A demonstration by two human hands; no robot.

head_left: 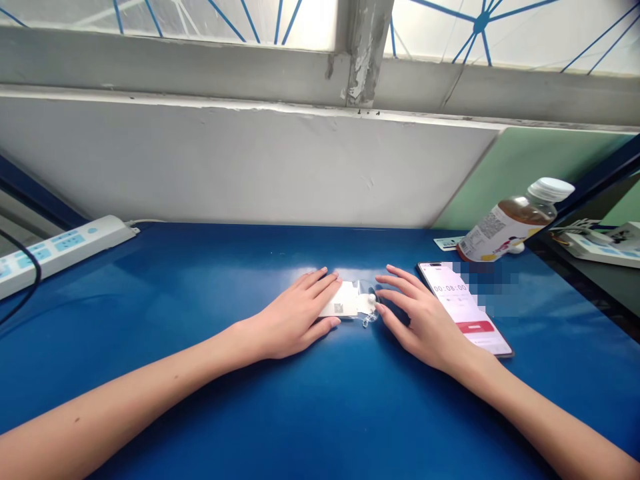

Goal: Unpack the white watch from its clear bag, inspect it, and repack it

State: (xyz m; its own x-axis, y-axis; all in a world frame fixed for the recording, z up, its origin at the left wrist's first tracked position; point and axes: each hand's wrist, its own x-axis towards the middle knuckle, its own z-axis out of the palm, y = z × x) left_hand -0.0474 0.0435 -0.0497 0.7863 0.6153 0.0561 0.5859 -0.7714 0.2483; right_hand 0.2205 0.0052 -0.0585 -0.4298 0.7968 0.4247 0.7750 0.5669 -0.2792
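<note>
On the blue table lies a small clear plastic packet (367,293) with a white card (345,300) that bears a square printed code. A white bead-like piece and something shiny, perhaps a small chain, show at its right end. My left hand (297,313) rests flat over the packet's left part, fingers stretched out, and hides that end. Just off the right end is my right hand (417,313), its fingers spread and curved, with nothing held in them. Its fingertips are close to the packet; whether they touch it I cannot tell.
A phone (493,340) showing a timer lies right of my right hand. Behind it a bottle (500,230) with a white cap stands beside a small card (445,243). A white power strip (75,247) with a black cable sits at the far left. A pale wall panel (250,167) borders the back.
</note>
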